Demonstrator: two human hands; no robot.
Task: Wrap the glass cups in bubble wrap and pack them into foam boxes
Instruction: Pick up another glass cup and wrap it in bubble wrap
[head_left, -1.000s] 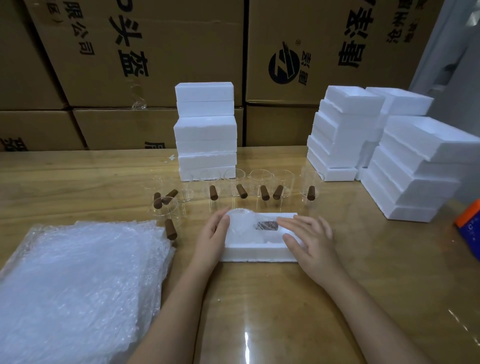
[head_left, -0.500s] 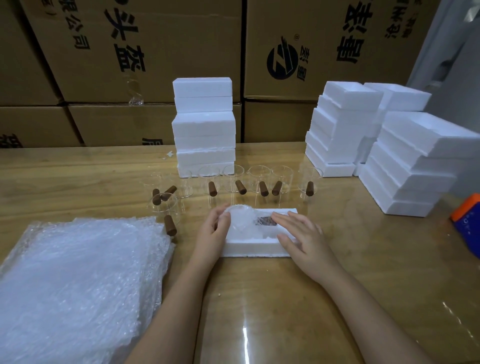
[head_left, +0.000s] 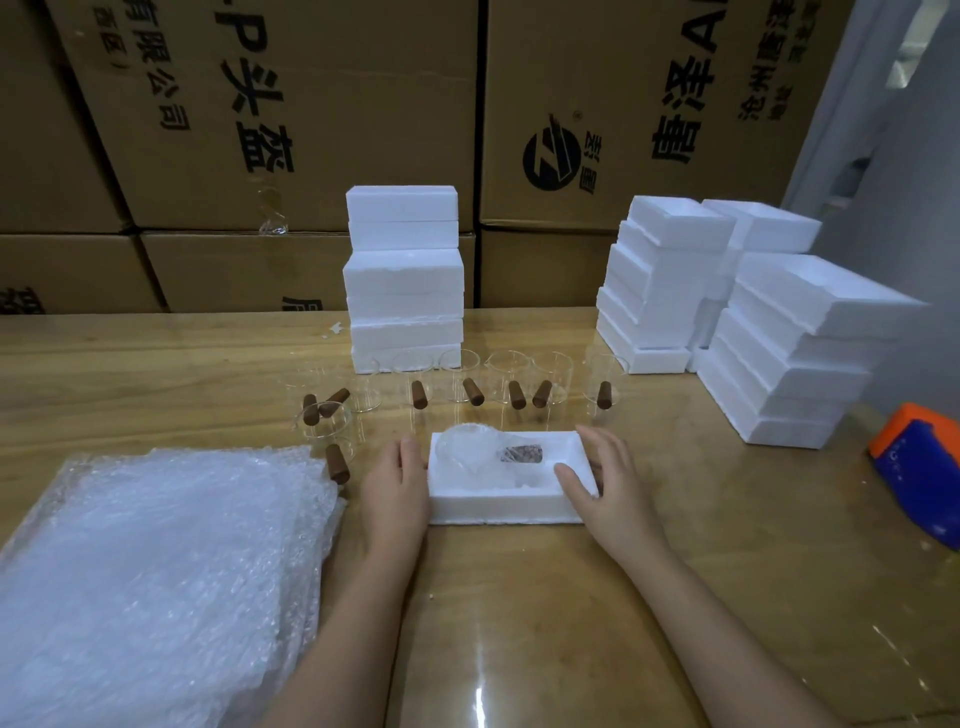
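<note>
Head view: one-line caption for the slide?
Left hand and right hand rest against the ends of an open foam box containing a bubble-wrapped cup; bare glass cups wait behind.

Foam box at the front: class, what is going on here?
A person's left hand and right hand rest against the ends of the open foam box, where one bubble-wrapped cup lies. Bare glass cups stand in a row behind it, not yet wrapped. A pile of bubble wrap sheets lies to the left, and foam box stacks stand further back.
</note>
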